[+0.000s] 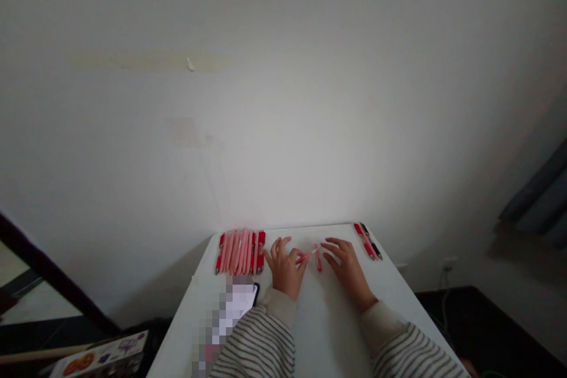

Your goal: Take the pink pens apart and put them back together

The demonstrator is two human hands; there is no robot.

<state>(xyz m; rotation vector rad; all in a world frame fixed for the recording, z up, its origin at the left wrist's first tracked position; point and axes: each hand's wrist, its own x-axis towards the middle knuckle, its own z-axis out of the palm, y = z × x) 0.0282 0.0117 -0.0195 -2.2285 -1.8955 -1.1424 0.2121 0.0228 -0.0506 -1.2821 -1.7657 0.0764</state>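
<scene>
On a white table (325, 319) my left hand (284, 267) pinches one end of a pink pen (305, 257) between its fingertips. My right hand (348, 267) rests beside it with fingers spread, its fingertips touching a second pink pen piece (318, 260) lying on the table. A row of several pink and red pens (240, 251) lies side by side just left of my left hand. Both sleeves are striped.
A few red and black pens (367, 241) lie at the table's far right corner. A phone (241, 301) sits by my left forearm. A plain wall stands right behind the table. A colourful box (101, 357) lies on the floor at lower left.
</scene>
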